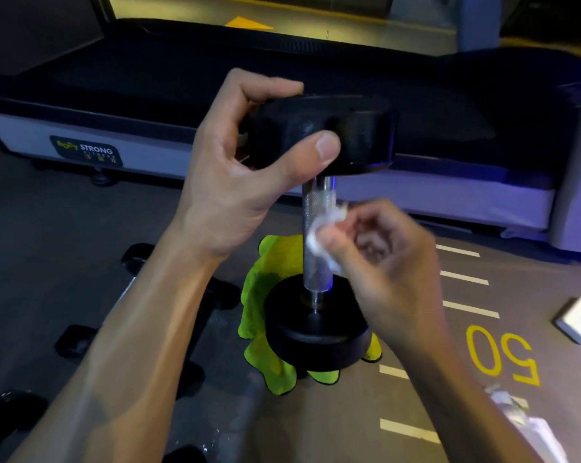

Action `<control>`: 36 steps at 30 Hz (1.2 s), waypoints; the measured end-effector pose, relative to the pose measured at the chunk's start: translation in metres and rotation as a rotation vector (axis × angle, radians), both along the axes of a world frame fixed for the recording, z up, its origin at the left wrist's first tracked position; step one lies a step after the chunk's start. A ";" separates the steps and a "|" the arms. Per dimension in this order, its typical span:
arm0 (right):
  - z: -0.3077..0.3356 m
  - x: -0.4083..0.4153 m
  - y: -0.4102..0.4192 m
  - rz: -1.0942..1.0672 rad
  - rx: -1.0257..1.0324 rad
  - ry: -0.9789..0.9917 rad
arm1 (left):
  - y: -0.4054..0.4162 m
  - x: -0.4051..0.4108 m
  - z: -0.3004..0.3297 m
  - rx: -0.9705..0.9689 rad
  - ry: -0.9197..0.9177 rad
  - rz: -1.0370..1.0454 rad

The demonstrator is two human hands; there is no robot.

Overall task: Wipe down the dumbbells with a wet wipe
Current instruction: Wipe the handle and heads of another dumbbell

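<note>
On the gym floor (533, 295), in front of a treadmill (149, 145), a dumbbell (317, 208) is stood on end, its lower head (316, 332) resting on a crumpled green cloth (269, 262). In the head view, the only one given, the upper head (359, 128) is clasped by the left hand (245, 175), thumb across the near rim and fingers curled over the top, so that the dumbbell is kept upright. A small white wet wipe (319, 235) is pinched in the right hand (382, 255) and pressed against the right side of the knurled metal handle (316, 228), about midway up; this grip is clenched on the wipe, though the hand is blurred and the finger positions cannot be told exactly.

The step in hand is judged to be the wiping of the handle. For a good result, the wipe should be wrapped further around the bar and drawn along its full length, with the dumbbell turned by the left hand so that every side of the knurling is reached. The steadying hold should be kept firm, since the cloth gives a soft, uneven footing and the dumbbell could tip. More dark dumbbells (78, 342) lie at the left, seemingly yet to be done
</note>
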State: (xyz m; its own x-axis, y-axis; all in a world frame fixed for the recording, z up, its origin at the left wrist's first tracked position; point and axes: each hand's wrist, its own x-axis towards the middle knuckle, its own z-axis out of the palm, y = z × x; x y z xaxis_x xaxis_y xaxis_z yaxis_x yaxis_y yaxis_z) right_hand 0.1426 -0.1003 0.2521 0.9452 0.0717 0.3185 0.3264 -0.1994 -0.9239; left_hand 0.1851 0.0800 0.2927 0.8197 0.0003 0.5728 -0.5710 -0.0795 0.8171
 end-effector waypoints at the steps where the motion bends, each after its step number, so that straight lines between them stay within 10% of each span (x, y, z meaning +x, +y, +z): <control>1: -0.008 -0.007 -0.007 0.066 -0.072 0.083 | 0.001 0.001 -0.001 -0.006 0.007 0.009; 4: -0.011 -0.009 -0.021 0.130 -0.284 0.136 | 0.002 0.003 -0.003 -0.017 0.023 0.019; 9: 0.009 0.016 0.013 -0.093 0.109 -0.048 | -0.002 0.005 0.000 0.004 0.030 0.012; 20: 0.003 0.019 0.027 -0.134 0.187 0.003 | 0.000 0.013 -0.004 -0.026 0.062 0.015; 30: 0.002 0.036 0.009 0.216 0.101 0.512 | 0.000 0.007 -0.004 -0.010 0.030 -0.018; 36: 0.014 0.014 0.025 -0.091 0.045 0.125 | -0.007 0.005 -0.002 -0.037 0.038 -0.020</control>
State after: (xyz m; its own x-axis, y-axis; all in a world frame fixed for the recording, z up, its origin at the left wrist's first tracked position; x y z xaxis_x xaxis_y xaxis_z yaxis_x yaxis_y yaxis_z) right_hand 0.1566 -0.0752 0.2659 0.9795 -0.0277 0.1993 0.1912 -0.1808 -0.9648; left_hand 0.1905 0.0729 0.2903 0.8407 0.0039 0.5415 -0.5410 -0.0379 0.8402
